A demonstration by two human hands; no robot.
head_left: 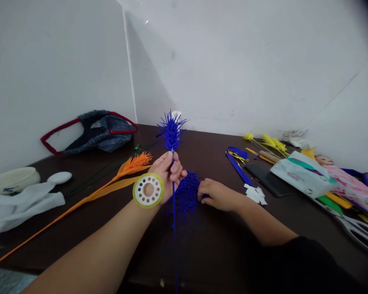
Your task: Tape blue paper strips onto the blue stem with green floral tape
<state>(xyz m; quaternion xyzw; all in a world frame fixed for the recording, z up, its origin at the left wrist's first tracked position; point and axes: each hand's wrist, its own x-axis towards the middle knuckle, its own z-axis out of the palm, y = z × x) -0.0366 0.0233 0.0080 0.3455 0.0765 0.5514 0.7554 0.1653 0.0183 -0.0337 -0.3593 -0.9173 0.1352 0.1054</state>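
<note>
My left hand [168, 171] is closed on the thin blue stem of an artificial wheat ear [172, 132], held upright just under its spiky blue head. Against my left wrist sits a roll of clear yellowish tape [161, 188] with a white perforated core. A loose pile of small blue pieces [187, 196] lies on the table behind and right of the stem. At that pile's right edge, my right hand [213, 195] has its fingers curled together; whatever is between the fingertips is hidden.
An orange artificial wheat stalk [135, 163], a white bowl [16, 179] and a denim bag [107, 130] lie left on the dark table [227, 253]. Rightward are blue ribbon [237, 165], white scraps [255, 193], a black flat object [266, 179], yellow wheat [274, 143], scissors [355, 228] and a doll [349, 179].
</note>
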